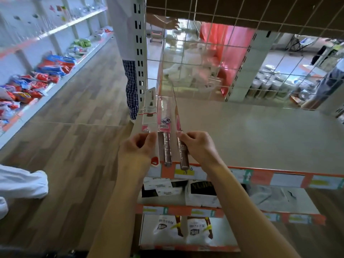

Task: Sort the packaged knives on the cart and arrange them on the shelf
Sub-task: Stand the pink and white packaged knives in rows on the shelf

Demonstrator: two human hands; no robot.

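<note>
**Two hands hold knife packs over the shelf**

Closest to the camera are two bare arms reaching forward. Below them are two lower shelf levels with orange and white edge strips (219, 213). The lowest level holds two white packs with yellow bands and brown handles (178, 228). The level above it holds white and black boxed packs (201, 194); I count at least two.

The left hand (137, 151) pinches the bottom of a flat white card pack with red print (149, 112). Its thumb and fingers are pressed together on the card. Just beside that card, touching it, is a clear plastic pack with a pink back and a barcode (165, 116), with a brown ridged knife handle (166, 151) sticking out below. I cannot tell if the left hand grips this one too.

The right hand (197, 146) is closed around a second brown knife handle (183, 155), whose thin clear and pink pack (176, 108) points up and away. That makes three knife packs in the hands. All three are held upright over the front edge of the wide, pale top shelf board (251, 131).

Farther off is a white wire grid panel (214, 53) behind the shelf. A white slotted metal post (139, 53) stands at its left. Beside the post is a person's leg in blue checked cloth (131, 86). Far left, a long white shelf (55, 28) runs along the wood floor (74, 127), with red and blue bags (46, 73) piled low on it.
</note>
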